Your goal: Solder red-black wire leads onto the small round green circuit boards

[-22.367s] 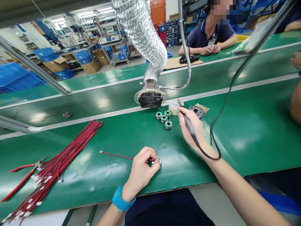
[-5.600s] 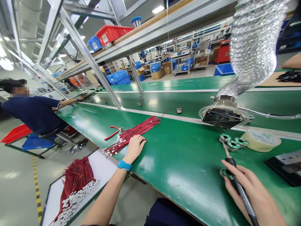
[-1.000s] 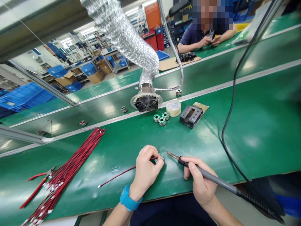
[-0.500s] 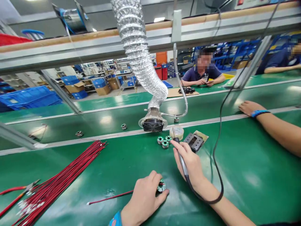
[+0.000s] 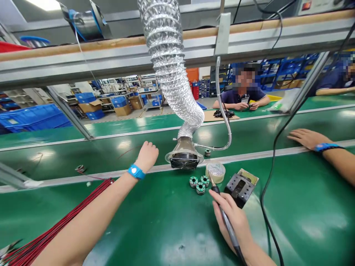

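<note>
My left hand (image 5: 146,155) is stretched out over the far conveyor belt (image 5: 111,159), fingers curled downward. A thin red wire (image 5: 128,150) trails from under it; the round part on that wire's end is hidden by the fingers. My right hand (image 5: 231,218) grips a soldering iron (image 5: 222,207) like a pen. The iron's tip points at a cream tape roll (image 5: 215,172). Three small green round parts (image 5: 199,183) lie just left of the tip, on the near green bench (image 5: 155,221).
A fume extractor hood (image 5: 184,161) on a silver hose hangs low between my hands. A black iron stand (image 5: 240,185) sits right of the tape roll; the iron's cable (image 5: 266,199) loops beside it. Red wires (image 5: 55,229) lie bundled at left. A co-worker's hand (image 5: 305,137) rests at right.
My left hand has left the near bench and reached forward onto the far belt, taking the wired round part along. My right hand and the iron stayed near the tape roll.
</note>
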Demonstrator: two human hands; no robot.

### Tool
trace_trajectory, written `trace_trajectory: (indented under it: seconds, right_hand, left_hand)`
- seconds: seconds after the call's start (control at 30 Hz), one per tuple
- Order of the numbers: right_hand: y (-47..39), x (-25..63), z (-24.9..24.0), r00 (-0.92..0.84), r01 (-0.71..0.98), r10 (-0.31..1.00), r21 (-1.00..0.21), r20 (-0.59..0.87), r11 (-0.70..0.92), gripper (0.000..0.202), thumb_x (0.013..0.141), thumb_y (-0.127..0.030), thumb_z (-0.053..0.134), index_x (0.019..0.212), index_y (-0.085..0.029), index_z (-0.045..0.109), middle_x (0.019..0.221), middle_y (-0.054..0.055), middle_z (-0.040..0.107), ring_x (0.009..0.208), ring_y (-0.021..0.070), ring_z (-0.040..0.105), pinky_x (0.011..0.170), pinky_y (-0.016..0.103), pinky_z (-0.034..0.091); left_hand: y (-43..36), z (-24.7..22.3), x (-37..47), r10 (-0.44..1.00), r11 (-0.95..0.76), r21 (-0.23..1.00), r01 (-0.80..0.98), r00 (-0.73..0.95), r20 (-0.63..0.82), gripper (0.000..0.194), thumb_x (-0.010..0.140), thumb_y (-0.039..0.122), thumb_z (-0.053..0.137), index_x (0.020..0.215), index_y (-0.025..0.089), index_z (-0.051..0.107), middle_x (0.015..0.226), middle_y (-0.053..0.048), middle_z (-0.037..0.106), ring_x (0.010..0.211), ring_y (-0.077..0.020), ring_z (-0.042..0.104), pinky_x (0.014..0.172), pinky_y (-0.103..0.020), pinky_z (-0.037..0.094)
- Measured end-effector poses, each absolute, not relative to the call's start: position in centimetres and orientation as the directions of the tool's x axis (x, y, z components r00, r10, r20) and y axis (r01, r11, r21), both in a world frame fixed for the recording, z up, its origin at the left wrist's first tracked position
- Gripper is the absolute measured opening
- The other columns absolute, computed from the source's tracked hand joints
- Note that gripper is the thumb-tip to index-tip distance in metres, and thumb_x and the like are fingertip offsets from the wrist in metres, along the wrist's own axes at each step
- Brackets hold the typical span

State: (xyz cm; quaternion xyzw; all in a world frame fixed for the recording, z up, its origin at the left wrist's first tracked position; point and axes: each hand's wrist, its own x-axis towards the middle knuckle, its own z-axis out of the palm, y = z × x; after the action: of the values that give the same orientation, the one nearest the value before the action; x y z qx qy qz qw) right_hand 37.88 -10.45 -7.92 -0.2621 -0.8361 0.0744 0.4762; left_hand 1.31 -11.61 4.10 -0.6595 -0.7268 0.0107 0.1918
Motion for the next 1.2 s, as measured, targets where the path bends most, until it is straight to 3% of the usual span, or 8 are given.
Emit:
trace_trajectory:
  seconds: [0.23, 0.43, 0.53, 0.6, 0.73, 0.9, 1.07, 1.2]
  right_hand:
    - [-10.4, 38.8, -7.8, -0.422, 0.346, 0.462, -0.333, 0.78, 0.877, 0.034, 0.106, -0.018, 0.053, 0.137, -0.022, 0.067, 0.102, 0.006, 0.068, 0.064, 0.0074, 0.068, 0.059, 0.015, 0.053]
    - [-10.0, 39.7, -9.0, -0.482, 0.318, 0.433, -0.309, 0.761, 0.896, 0.036, 0.105, -0.019, 0.053, 0.138, -0.02, 0.068, 0.099, 0.008, 0.068, 0.059, 0.0069, 0.068, 0.051, 0.013, 0.051]
    - [-10.2, 39.8, -9.1, -0.508, 0.286, 0.4, -0.289, 0.763, 0.914, 0.036, 0.104, -0.018, 0.055, 0.137, -0.02, 0.068, 0.098, 0.008, 0.07, 0.057, 0.0069, 0.067, 0.051, 0.013, 0.052]
    - [-10.5, 39.8, -8.8, -0.504, 0.283, 0.414, -0.308, 0.758, 0.908, 0.037, 0.104, -0.016, 0.055, 0.138, -0.021, 0.068, 0.1, 0.009, 0.07, 0.059, 0.0075, 0.067, 0.053, 0.014, 0.053]
    - [-11.3, 39.5, -8.2, -0.482, 0.285, 0.468, -0.372, 0.741, 0.883, 0.039, 0.105, -0.012, 0.05, 0.139, -0.023, 0.065, 0.102, 0.009, 0.071, 0.063, 0.0086, 0.07, 0.057, 0.017, 0.055]
    - [-11.2, 39.2, -8.5, -0.453, 0.295, 0.468, -0.368, 0.759, 0.882, 0.036, 0.107, -0.015, 0.047, 0.137, -0.023, 0.065, 0.101, 0.008, 0.071, 0.061, 0.0086, 0.069, 0.054, 0.018, 0.053]
    - [-11.1, 38.9, -8.0, -0.418, 0.259, 0.446, -0.366, 0.791, 0.894, 0.036, 0.106, -0.013, 0.048, 0.137, -0.019, 0.065, 0.099, 0.007, 0.068, 0.058, 0.0086, 0.065, 0.051, 0.02, 0.051]
    - [-11.2, 39.1, -6.7, -0.449, 0.238, 0.439, -0.369, 0.778, 0.898, 0.04, 0.101, -0.007, 0.052, 0.139, -0.016, 0.062, 0.103, 0.009, 0.066, 0.063, 0.0091, 0.065, 0.054, 0.021, 0.052]
  left_hand:
    - [-6.4, -2.9, -1.3, 0.972, 0.03, -0.194, 0.98, 0.017, 0.233, 0.036, 0.091, 0.005, 0.052, 0.113, 0.019, 0.077, 0.119, -0.015, 0.076, 0.122, -0.0312, 0.064, 0.119, -0.052, 0.036]
    - [-9.2, -5.4, -3.2, 0.909, 0.3, -0.185, 0.936, -0.222, 0.352, 0.048, 0.1, 0.022, 0.05, 0.146, 0.02, 0.063, 0.164, -0.011, 0.049, 0.156, -0.0309, 0.037, 0.13, -0.047, 0.025]
    - [-11.7, -5.7, -5.6, 0.784, 0.542, -0.135, 0.83, -0.441, 0.436, 0.046, 0.102, 0.028, 0.047, 0.14, 0.01, 0.066, 0.161, -0.022, 0.048, 0.153, -0.0413, 0.036, 0.125, -0.057, 0.027]
    - [-13.2, -6.0, -7.6, 0.711, 0.644, -0.089, 0.759, -0.553, 0.434, 0.041, 0.1, 0.026, 0.047, 0.126, 0.009, 0.073, 0.147, -0.026, 0.058, 0.143, -0.0455, 0.045, 0.117, -0.061, 0.035]
    - [-14.7, -6.8, -11.1, 0.664, 0.709, -0.023, 0.705, -0.656, 0.36, 0.037, 0.097, 0.019, 0.043, 0.109, 0.015, 0.078, 0.114, -0.022, 0.069, 0.117, -0.0394, 0.059, 0.095, -0.05, 0.048]
    - [-15.2, -7.3, -13.0, 0.588, 0.752, 0.07, 0.656, -0.715, 0.378, 0.039, 0.097, 0.019, 0.042, 0.118, 0.011, 0.074, 0.119, -0.025, 0.064, 0.115, -0.0399, 0.057, 0.09, -0.05, 0.051]
    - [-15.5, -5.9, -12.2, 0.578, 0.703, 0.166, 0.691, -0.692, 0.431, 0.042, 0.096, 0.02, 0.041, 0.125, 0.007, 0.069, 0.117, -0.023, 0.064, 0.112, -0.0355, 0.064, 0.099, -0.05, 0.054]
    - [-13.3, -3.3, -9.0, 0.693, 0.438, 0.265, 0.859, -0.511, 0.508, 0.053, 0.101, 0.041, 0.044, 0.144, 0.014, 0.059, 0.13, -0.016, 0.066, 0.118, -0.0296, 0.067, 0.107, -0.043, 0.054]
